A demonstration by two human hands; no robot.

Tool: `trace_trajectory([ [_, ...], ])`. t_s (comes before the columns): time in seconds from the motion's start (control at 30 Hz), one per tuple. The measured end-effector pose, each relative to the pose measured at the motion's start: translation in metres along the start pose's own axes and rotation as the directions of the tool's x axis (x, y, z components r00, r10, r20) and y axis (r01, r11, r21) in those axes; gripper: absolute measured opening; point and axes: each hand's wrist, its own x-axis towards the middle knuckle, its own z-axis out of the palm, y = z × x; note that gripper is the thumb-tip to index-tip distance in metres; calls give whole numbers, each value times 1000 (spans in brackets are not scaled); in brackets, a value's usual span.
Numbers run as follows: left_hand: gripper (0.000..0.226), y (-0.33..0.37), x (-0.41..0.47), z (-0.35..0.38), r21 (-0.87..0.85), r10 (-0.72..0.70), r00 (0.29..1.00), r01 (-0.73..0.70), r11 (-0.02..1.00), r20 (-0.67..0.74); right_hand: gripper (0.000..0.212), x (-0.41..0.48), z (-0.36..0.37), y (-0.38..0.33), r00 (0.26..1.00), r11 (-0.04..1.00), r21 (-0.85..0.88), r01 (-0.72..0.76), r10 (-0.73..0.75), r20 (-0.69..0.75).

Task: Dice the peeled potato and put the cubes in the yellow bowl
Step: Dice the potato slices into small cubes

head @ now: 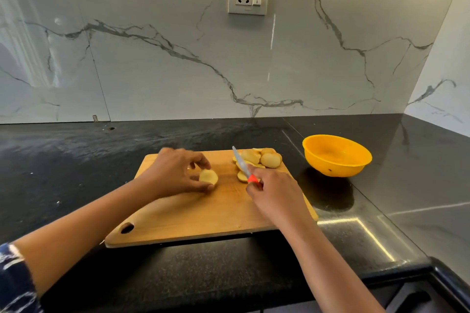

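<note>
Two piles on the cutting board [190, 221], head view. Left hand [178, 173] pinches one potato piece [208, 176], probably steadying it for dicing. Right hand [274, 195] grips the knife [241, 164], its blade over the spare slices [259, 159]. Yellow bowl [337, 155] waits on the desk [76, 160] near the board's right end, looks empty, handy for cubes.

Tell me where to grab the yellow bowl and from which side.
Pinch the yellow bowl at its thin rim, on the edge nearest the cutting board, coming down from above on that side. Its smooth round wall tapers toward the base and probably offers little hold, while the wide open mouth leaves the rim free.
</note>
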Motion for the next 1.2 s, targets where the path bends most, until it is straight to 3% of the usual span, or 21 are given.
trace_trajectory([
  [0.07,92,-4,-13,9,-32,18,998,-20,999,-55,48,-5,0,-8,996,999,3,37,-37,77],
  [0.13,97,-10,-20,14,-34,36,991,-41,999,-130,50,-12,2,-16,989,997,11,82,-82,122],
  [0.23,85,-16,-28,13,-100,117,960,-146,984,-253,50,-23,5,-25,980,990,18,143,-144,134],
  [0.33,65,-19,-31,18,-45,263,906,-293,955,-331,50,-27,8,-30,980,987,-9,158,-156,124],
  [0.47,60,-16,-28,24,8,348,871,-368,930,-347,48,-25,10,-30,980,986,-20,165,-162,116],
  [0.73,62,-13,-26,22,7,371,860,-394,919,-350,45,-16,15,-36,961,958,-147,246,-221,165],
  [0.9,54,-10,-26,19,22,380,855,-398,917,-354,26,2,17,-53,944,919,-278,279,-209,257],
  [1.07,45,-9,-28,21,12,333,877,-351,936,-347,54,-30,10,-39,930,916,-265,300,-219,295],
  [1.2,53,-10,-29,21,-1,320,882,-342,940,-345,53,-49,-2,-31,933,931,-206,302,-245,263],
])
